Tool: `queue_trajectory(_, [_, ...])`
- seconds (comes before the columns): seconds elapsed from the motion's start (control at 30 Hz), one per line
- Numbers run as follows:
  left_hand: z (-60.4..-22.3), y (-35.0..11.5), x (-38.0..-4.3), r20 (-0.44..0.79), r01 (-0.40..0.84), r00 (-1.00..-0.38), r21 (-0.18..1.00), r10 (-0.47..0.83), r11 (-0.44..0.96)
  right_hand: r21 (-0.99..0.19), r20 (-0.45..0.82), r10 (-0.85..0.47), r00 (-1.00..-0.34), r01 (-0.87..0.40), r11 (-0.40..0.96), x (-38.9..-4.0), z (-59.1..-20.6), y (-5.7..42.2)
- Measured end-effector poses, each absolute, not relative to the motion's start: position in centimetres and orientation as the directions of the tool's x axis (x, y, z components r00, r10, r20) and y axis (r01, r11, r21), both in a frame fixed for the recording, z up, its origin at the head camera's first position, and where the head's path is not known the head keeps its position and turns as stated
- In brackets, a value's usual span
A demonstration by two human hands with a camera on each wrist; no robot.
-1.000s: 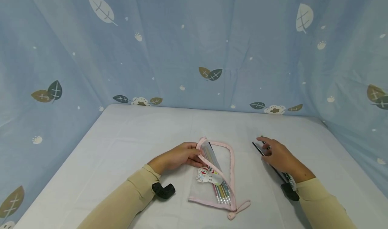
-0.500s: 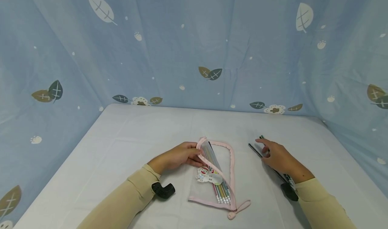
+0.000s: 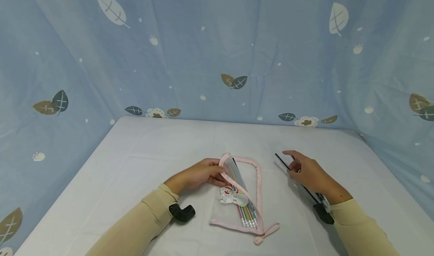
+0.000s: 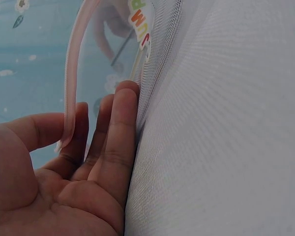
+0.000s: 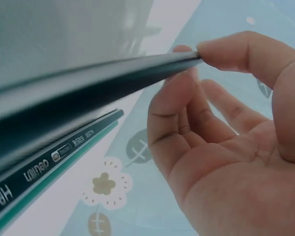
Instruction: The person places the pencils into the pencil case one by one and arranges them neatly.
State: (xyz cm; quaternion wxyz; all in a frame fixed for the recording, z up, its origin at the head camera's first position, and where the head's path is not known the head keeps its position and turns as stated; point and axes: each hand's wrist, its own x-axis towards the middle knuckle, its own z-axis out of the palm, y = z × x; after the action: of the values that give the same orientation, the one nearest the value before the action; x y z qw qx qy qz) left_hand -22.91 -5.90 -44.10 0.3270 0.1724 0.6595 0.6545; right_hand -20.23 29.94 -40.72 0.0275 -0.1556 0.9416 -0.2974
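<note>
A clear and mesh pencil pouch (image 3: 217,212) with pink edging lies unzipped in the middle of the table. Several pencils (image 3: 250,215) are inside it, under a cartoon label. My left hand (image 3: 205,173) pinches the pink edge between thumb and forefinger, other fingers behind the panel, as the left wrist view shows. To the right, my right hand (image 3: 310,175) pinches a dark pencil (image 5: 93,88) between thumb and fingertips. Below it in the right wrist view lie a dark HB pencil (image 5: 64,150) and a green edge beside it. The hand partly hides these pencils in the head view.
A white cloth (image 3: 162,143) covers the table. Blue leaf-patterned fabric (image 3: 190,52) hangs behind and at both sides. From the pouch's near right corner trails a pink zip pull (image 3: 268,231). Black wrist devices (image 3: 183,213) sit at both cuffs.
My right hand has shifted slightly left and away from me. The dark pencil's far end has moved left and now sticks out farther past the fingers. The left hand and pouch have stayed put.
</note>
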Motion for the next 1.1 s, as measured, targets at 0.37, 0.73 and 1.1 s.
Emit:
queue_trajectory(0.37, [-44.0, -5.9, -22.8, -0.199, -0.195, -0.726, 0.978, 0.658, 0.081, -0.571, 0.157, -0.319, -0.935, -0.349, 0.743, -20.2, -40.5, 29.4])
queue_trajectory(0.73, [-43.9, -5.9, -22.8, -0.201, -0.195, -0.726, 0.977, 0.657, 0.083, -0.625, 0.284, -0.268, -0.921, -0.389, 0.677, -20.0, -40.2, 28.4])
queue_trajectory(1.1, [-44.3, -6.0, -22.9, -0.191, -0.180, -0.722, 0.980, 0.665, 0.087, -0.750, 0.259, -0.235, -0.937, -0.348, 0.562, -20.3, -38.9, 25.3])
